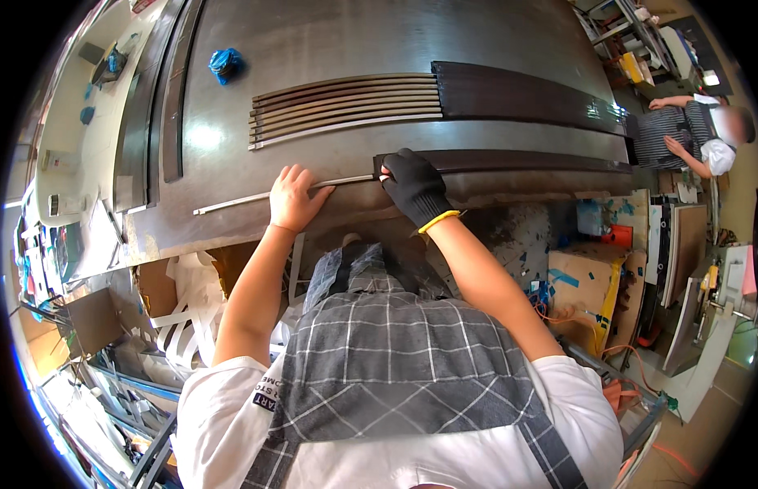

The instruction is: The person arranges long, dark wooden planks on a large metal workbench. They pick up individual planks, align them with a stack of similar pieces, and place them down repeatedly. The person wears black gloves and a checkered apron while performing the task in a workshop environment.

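A thin, pale metal strip [240, 201] lies along the near side of the large dark metal table. My bare left hand [293, 198] rests across it, fingers stretched out and thumb apart. The strip's right part runs up to the left end of a long dark brown profile [525, 160]. Around that end my right hand [414, 186], in a black glove with a yellow cuff, is closed, thumb at the joint. How the strip meets the profile is hidden by the glove. Beyond my hands, several slim bronze strips [346, 102] lie side by side, reaching a wide dark panel [525, 94].
A crumpled blue wrap [225, 65] sits on the table's far left part. Long dark bars [173, 98] line the left side. At the right end stands another person [689, 134] in a striped apron. Cardboard boxes [587, 285] stand below the near edge.
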